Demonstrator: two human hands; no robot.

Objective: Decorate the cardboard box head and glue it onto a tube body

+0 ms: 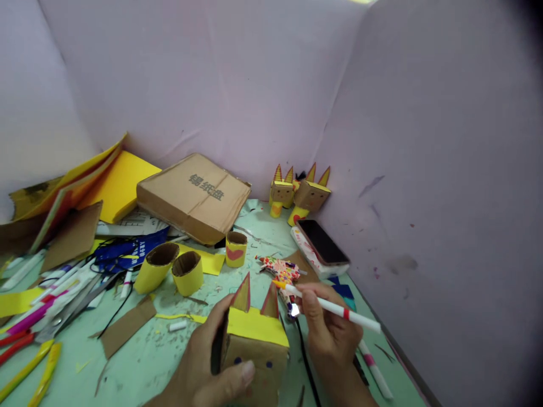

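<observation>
My left hand [212,350] grips a small cardboard box head [257,345] with a yellow top, two pointed ears and dark dots for eyes. In my right hand [328,328] is a white marker [339,308] with a red band, held like a pen. Its orange tip is close to the right ear [270,302]; I cannot tell whether they touch. Just behind lies a patterned glue gun [282,270], partly hidden by my right hand and the marker. Yellow cardboard tubes stand beyond the box, one bearing a red heart [236,249].
Finished cardboard figures [311,195] stand in the far corner. A phone [322,242] rests on a white packet at right. A large flat carton [195,195] lies at the back. Scissors [55,328], pliers-like yellow handles [40,373], markers and scraps crowd the left.
</observation>
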